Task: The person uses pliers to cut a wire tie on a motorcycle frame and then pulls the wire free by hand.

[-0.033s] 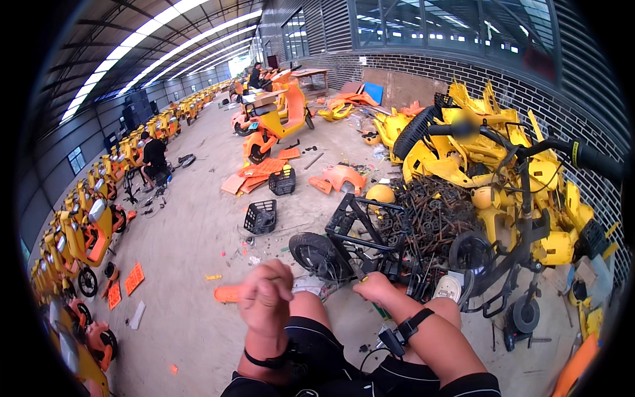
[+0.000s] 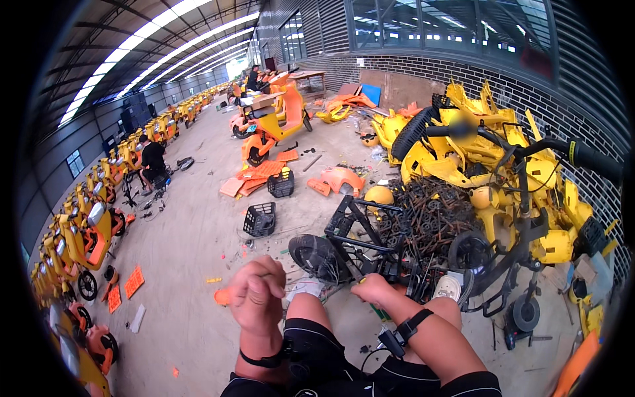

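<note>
Raised above my left thigh, my left hand [image 2: 256,291] is closed with its fingers curled in. Anything inside it is hidden. My right hand [image 2: 372,289] is closed near the rear of a stripped black scooter frame [image 2: 360,228], around what looks like a slim hand tool [image 2: 357,272] with a bit of yellow by the grip. Its exact kind is too small to tell. The frame lies in front of me, its black wheel [image 2: 316,257] left of the tool. A strapped device [image 2: 400,336] sits on my right forearm.
Rusty dark metal parts [image 2: 430,212] and yellow body panels [image 2: 473,159] are heaped at right. Handlebars [image 2: 562,149] stick out near me. Black baskets [image 2: 259,220] and orange panels [image 2: 254,177] lie ahead. Scooters [image 2: 86,231] line the left; a person [image 2: 153,159] sits beside them.
My left hand has shifted slightly left and covers more of the orange piece on the floor. My right hand stays at the frame.
</note>
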`<state>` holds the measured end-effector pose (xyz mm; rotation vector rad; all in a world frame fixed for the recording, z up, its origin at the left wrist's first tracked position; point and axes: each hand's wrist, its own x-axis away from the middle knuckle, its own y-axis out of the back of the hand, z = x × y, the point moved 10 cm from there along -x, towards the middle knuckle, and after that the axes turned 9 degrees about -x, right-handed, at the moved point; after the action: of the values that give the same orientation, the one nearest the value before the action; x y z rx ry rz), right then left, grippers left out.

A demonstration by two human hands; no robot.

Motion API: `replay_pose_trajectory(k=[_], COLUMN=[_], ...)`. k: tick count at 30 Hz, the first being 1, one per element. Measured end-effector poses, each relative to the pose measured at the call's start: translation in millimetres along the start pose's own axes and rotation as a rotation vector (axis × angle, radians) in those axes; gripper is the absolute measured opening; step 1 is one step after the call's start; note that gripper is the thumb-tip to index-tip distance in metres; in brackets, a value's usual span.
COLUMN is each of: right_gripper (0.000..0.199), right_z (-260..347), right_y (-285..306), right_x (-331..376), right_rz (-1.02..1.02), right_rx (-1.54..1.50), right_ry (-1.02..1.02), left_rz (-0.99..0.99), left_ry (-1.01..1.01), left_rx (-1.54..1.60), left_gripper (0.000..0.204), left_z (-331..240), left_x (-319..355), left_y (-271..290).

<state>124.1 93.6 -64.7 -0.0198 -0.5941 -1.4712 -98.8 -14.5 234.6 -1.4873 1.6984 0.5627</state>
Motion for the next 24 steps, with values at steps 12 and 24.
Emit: replay_pose_trajectory(k=[12, 24], right_gripper=[0.015, 0.016], right_z=[47.0, 75.5], right_y=[70.6, 78.8], right_x=[34.8, 74.8], right_rz=[-0.184, -0.053], right_rx=[-0.369, -0.828], right_ry=[0.281, 0.293], left_rz=[-0.239, -0.221], left_ry=[0.203, 0.416], left_rx=[0.33, 0.637], left_gripper=[0.038, 0.039], left_z=[59.4, 151.1], left_x=[11.0, 41.2], left_y=[29.5, -8.9])
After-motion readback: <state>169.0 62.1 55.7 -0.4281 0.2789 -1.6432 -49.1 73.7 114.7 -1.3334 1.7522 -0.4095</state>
